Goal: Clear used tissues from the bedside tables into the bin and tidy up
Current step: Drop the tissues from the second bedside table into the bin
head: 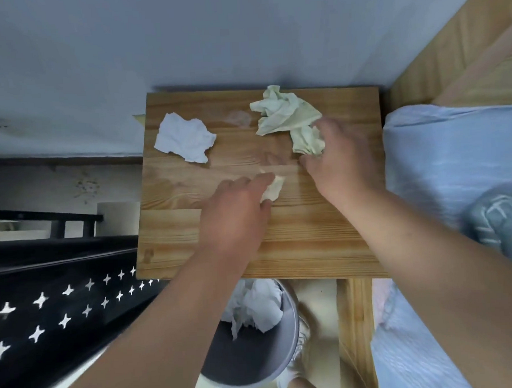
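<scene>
On the wooden bedside table (311, 250) lie crumpled tissues. A white one (185, 138) rests at the back left, untouched. A large pale-yellow one (283, 110) lies at the back right. My right hand (341, 156) closes its fingers around a smaller pale-yellow tissue (307, 140) just below it. My left hand (238, 215) grips a small yellowish tissue wad (273, 188) near the table's middle. The grey round bin (257, 360) stands on the floor under the table's front edge, with white tissues (260, 307) inside, partly hidden by my left forearm.
A bed with blue bedding (443, 166) and a wooden frame (356, 322) runs along the right. A black metal rack with star cut-outs (62, 307) stands at the left. The wall (210, 33) is right behind the table.
</scene>
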A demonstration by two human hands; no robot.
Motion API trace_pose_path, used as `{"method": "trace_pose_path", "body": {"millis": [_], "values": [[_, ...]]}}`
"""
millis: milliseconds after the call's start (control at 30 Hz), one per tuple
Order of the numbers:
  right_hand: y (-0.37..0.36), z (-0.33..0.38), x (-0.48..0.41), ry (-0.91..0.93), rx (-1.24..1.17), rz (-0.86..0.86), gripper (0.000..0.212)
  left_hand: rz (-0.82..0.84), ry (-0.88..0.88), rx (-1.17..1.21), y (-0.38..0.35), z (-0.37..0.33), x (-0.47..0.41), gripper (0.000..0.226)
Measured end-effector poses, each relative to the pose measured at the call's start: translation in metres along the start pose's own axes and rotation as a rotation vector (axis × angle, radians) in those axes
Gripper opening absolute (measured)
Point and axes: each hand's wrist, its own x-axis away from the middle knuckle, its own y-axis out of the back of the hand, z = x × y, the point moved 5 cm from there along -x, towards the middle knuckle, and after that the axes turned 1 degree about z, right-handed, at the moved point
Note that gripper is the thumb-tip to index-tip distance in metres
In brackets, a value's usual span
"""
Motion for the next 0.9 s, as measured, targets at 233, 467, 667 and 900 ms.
{"method": "trace_pose_path", "body": {"millis": [233,467,667,900], "values": [[0.004,-0.004,0.047,-0.046,-0.069,-0.029,0.03,-0.026,0.199,0.434,0.0,0.025,0.04,0.04],[0.018,0.017,0.108,-0.06,-0.247,-0.065,0.031,-0.122,0.35,0.77,0.012,0.044,0.088,0.034],[0.01,0.024,0.176,-0.081,-0.307,-0.085,0.03,-0.149,0.431,0.866,0.001,0.063,0.151,0.031],[-0.042,0.004,0.249,-0.164,-0.354,0.003,0.032,-0.129,0.593,0.888,-0.045,0.095,0.211,0.031]]}}
